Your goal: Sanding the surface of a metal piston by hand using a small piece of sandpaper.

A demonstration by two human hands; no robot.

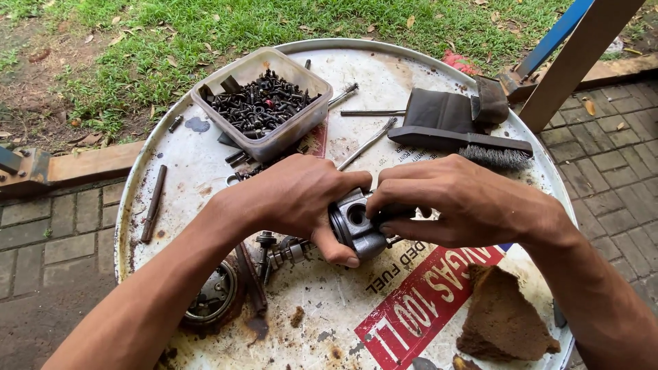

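A grey metal engine part, a short cylinder with a round hole in its side, is held above a round white drum top. My left hand grips it from the left, thumb under it. My right hand closes on its right end, fingers curled over the top. More small metal parts lie on the drum just below my left hand.
A clear plastic tub of dark screws stands at the back left. A wire brush, a dark cloth, thin rods, a rusty bar, a round metal ring and a brown rag lie around. Grass and brick paving surround the drum.
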